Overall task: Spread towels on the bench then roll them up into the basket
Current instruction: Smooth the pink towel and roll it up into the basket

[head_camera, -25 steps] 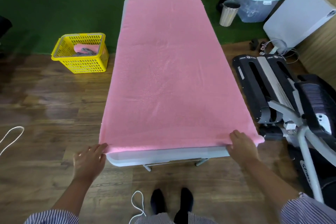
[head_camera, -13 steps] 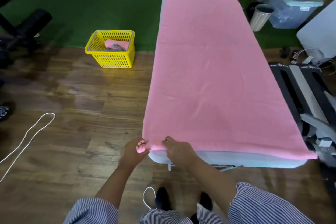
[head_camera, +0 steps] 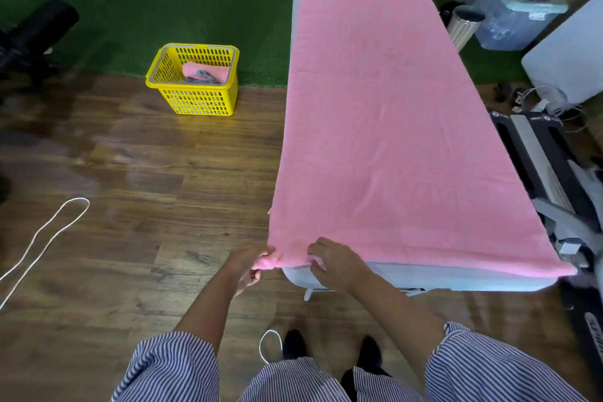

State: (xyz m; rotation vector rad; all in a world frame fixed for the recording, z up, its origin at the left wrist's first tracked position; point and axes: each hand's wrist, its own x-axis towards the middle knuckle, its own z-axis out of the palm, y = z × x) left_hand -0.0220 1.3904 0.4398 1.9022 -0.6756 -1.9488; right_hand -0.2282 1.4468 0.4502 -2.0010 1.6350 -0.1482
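A large pink towel (head_camera: 385,127) lies flat over the grey bench (head_camera: 456,279), covering nearly all of its top. My left hand (head_camera: 249,266) grips the towel's near left corner, bunched between its fingers just off the bench edge. My right hand (head_camera: 332,259) pinches the near hem a short way to the right of that corner. The yellow basket (head_camera: 195,101) stands on the floor to the left of the bench, with a rolled pink towel (head_camera: 204,70) and a grey cloth inside.
A white cord (head_camera: 42,235) loops on the wooden floor at left. Black exercise gear (head_camera: 32,33) sits far left. A treadmill-like machine (head_camera: 541,166) hugs the bench's right side. A metal bin (head_camera: 463,24) and plastic box (head_camera: 518,15) stand at the back right.
My right hand left the towel's near right corner and came across to the left corner beside my left hand. My view shifted left. The left hand now bunches the corner.
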